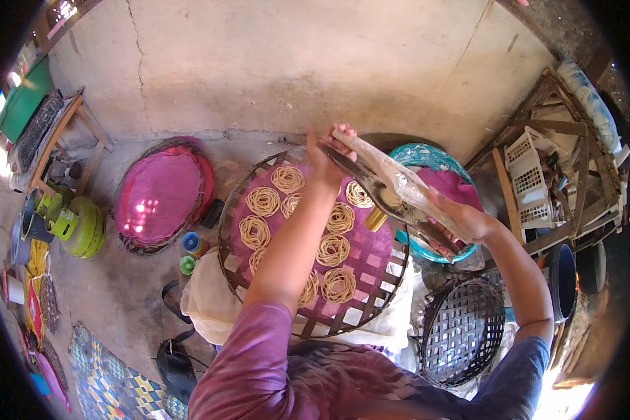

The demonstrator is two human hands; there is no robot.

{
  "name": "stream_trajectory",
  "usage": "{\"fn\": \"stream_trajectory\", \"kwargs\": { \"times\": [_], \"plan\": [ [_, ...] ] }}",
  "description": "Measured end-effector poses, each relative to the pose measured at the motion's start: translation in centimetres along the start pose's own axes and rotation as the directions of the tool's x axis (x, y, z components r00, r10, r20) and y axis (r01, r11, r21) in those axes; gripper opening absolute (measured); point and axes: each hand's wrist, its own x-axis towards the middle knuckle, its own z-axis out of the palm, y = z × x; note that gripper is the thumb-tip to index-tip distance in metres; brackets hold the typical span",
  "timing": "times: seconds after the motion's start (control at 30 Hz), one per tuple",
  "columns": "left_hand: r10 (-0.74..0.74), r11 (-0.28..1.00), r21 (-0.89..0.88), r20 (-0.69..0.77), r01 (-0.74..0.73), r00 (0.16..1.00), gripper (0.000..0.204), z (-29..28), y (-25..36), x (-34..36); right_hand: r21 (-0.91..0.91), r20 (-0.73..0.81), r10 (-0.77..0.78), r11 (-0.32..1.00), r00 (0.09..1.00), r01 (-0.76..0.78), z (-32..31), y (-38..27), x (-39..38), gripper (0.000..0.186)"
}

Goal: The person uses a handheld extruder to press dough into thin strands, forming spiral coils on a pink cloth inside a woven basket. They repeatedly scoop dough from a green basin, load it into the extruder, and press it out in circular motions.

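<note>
Both my hands grip a long wooden dough press, held tilted above the tray, its upper board smeared with pale dough. My left hand is closed round the far-left end. My right hand is wrapped round the near-right end. A brass cylinder sticks out from the press's underside. Below it is a round woven tray lined with a pink-purple cloth. Several coils of pale dough strands lie on the cloth; my left forearm hides some of them.
A turquoise basin with pink cloth stands right of the tray. Nearer lies a dark woven basket. On the left are a pink-covered round tray, a green gas cylinder and small jars. A wooden rack stands far right.
</note>
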Motion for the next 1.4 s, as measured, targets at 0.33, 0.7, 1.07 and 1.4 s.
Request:
{"fn": "stream_trajectory", "kwargs": {
  "times": [0.33,0.7,1.07,1.4],
  "plan": [
    [0.010,0.991,-0.133,-0.014,-0.011,1.000,0.056,-0.1,0.0,0.8,-0.167,-0.138,-0.100,0.983,0.985,0.076,1.1,-1.6,-3.2,0.077],
    [0.011,0.998,-0.058,-0.024,-0.012,1.000,0.061,0.0,0.1,0.3,-0.119,-0.272,-0.113,0.989,0.956,0.083,2.8,-0.3,-3.9,0.076],
    [-0.008,0.961,-0.249,0.423,0.125,0.906,0.042,-5.5,-2.7,2.8,0.844,0.107,-0.413,0.519,0.904,0.137,2.3,6.1,4.5,0.083],
    [0.157,0.970,-0.232,0.341,-0.079,0.927,0.051,-4.8,1.5,2.5,0.121,0.015,-0.417,0.903,0.909,0.412,2.6,7.9,11.0,0.057]
  ]
}}
